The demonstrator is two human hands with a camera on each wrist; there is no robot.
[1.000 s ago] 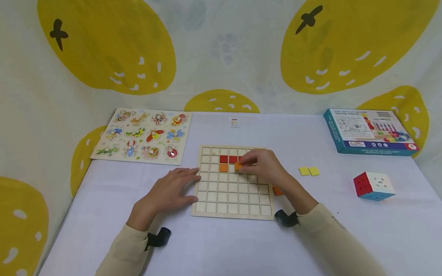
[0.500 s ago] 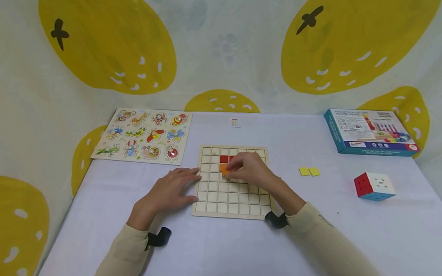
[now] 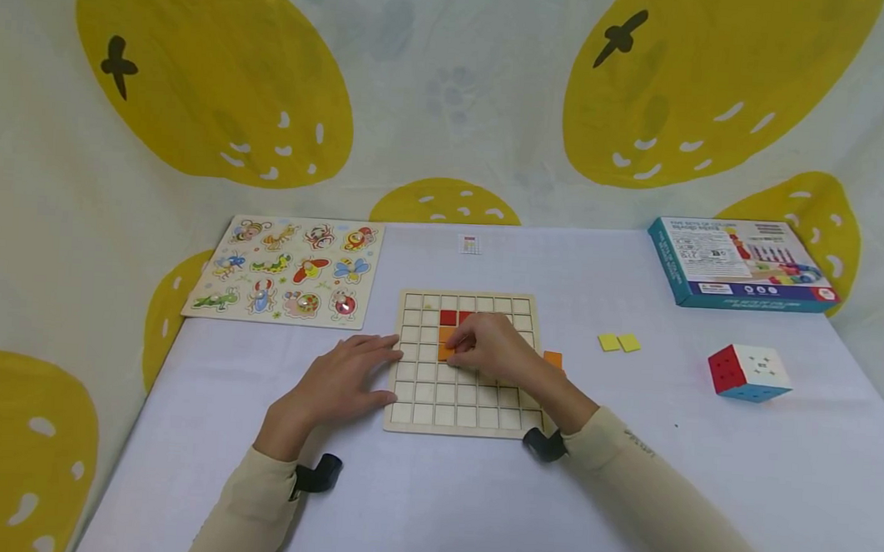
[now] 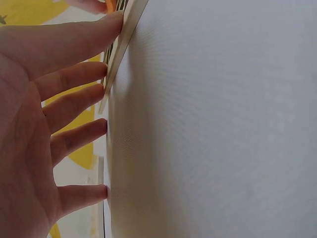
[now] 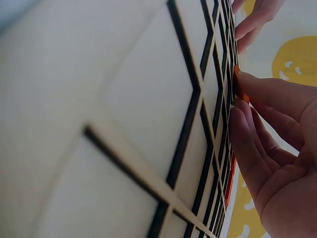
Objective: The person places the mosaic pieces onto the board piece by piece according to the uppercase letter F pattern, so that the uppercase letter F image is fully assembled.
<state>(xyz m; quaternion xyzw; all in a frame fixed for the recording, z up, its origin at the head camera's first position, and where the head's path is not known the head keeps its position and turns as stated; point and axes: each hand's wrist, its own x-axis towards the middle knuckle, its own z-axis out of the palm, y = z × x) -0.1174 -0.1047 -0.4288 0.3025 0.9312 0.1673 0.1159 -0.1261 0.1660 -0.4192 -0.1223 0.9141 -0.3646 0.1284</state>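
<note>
A wooden grid board (image 3: pixel 465 417) lies on the white-covered table in the head view. My right hand (image 3: pixel 494 345) pinches an orange square tile (image 5: pixel 241 88) between thumb and fingers, low at a cell below another orange tile (image 3: pixel 446 335). Whether the pinched tile is fully seated I cannot tell. Red tiles (image 3: pixel 449 318) line the row above, partly hidden by the hand. My left hand (image 3: pixel 347 375) rests at the board's left edge, fingers spread; in the left wrist view its thumb and some fingertips touch the wooden edge.
One or more orange tiles (image 3: pixel 553 360) lie right of the board, with two yellow tiles (image 3: pixel 618 343) farther right. A puzzle cube (image 3: pixel 748 372) and a boxed toy (image 3: pixel 743 265) stand at right. An insect puzzle board (image 3: pixel 285 271) is back left; a small card (image 3: pixel 469 244) lies behind.
My right hand has carried the orange tile left and toward me, from beside the placed orange tile to the cell below it. The left hand has stayed put.
</note>
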